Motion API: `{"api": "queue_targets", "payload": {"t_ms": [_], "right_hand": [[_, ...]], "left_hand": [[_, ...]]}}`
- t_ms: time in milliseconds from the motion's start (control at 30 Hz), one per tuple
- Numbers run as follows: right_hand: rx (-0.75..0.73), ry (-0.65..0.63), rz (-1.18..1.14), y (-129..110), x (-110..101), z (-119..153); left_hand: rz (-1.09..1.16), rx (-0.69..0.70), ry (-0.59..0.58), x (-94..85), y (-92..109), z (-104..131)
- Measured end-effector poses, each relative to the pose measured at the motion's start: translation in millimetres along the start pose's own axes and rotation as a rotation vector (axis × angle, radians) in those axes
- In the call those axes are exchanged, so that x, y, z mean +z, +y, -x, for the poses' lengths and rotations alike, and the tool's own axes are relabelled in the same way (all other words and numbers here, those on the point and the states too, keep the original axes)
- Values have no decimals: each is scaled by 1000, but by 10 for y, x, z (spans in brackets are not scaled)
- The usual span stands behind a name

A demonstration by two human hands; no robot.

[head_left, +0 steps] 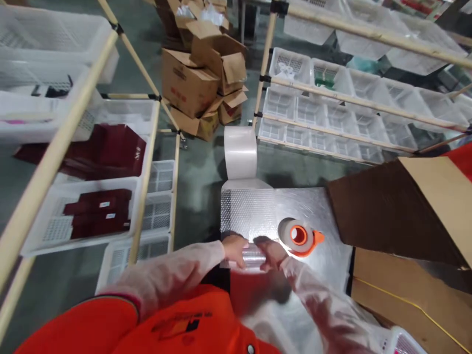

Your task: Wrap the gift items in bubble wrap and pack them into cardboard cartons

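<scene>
A small roll of bubble wrap (253, 256) lies at the near edge of the metal table, with a hand at each end. My left hand (235, 250) is closed around its left end, and my right hand (272, 253) grips the right end. What is inside the wrapped roll is hidden. A flat sheet of bubble wrap (248, 211) spreads on the table just beyond my hands and runs back to a large bubble wrap roll (240, 152). Right of my right hand, an orange tape dispenser (303, 238) with a roll of clear tape rests on the tabletop.
Shelves with white plastic baskets (326, 118) stand at the back right. On the left, a rack holds baskets with dark red boxes (101, 214). Cardboard boxes (190, 81) are piled on the floor ahead. A large open carton (391, 211) borders the table on the right.
</scene>
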State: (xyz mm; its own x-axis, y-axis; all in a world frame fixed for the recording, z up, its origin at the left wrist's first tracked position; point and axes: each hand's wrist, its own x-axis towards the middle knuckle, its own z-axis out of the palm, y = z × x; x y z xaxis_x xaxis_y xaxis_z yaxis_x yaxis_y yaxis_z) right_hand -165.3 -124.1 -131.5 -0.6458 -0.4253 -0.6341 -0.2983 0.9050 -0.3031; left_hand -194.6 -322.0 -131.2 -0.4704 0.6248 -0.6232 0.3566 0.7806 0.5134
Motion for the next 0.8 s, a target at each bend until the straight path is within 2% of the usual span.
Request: {"api": "queue_targets", "payload": {"t_ms": [33,133,167,233,300,367,433,533,633,800], "right_hand": [[-12,-78,-17,32,-118,-81],[-15,-287,-63,85,-436,-321],[-15,-319,-74,93,-522,-382],[-27,-353,-88,99,-658,-446],[-15,-297,-63,88,-738,-409],[3,-164,-11,52,-736,-294],[-5,-49,82,-8,-649,-173],[8,29,236,-80,-472,-136],[21,6,280,-49,-426,-275],[-30,-163,268,126,-528,-375]], "left_hand": [[-23,-11,18,-49,4,3],[-108,-62,214,-52,84,95],[-127,-70,264,-16,113,140],[-124,-74,286,56,145,211],[-85,-89,282,71,128,226],[-27,-108,280,1,69,179],[16,-116,253,-129,-15,92],[44,-121,200,-313,-136,-51],[71,-114,182,-346,-176,-142],[156,-80,155,-114,-120,-149]]}}
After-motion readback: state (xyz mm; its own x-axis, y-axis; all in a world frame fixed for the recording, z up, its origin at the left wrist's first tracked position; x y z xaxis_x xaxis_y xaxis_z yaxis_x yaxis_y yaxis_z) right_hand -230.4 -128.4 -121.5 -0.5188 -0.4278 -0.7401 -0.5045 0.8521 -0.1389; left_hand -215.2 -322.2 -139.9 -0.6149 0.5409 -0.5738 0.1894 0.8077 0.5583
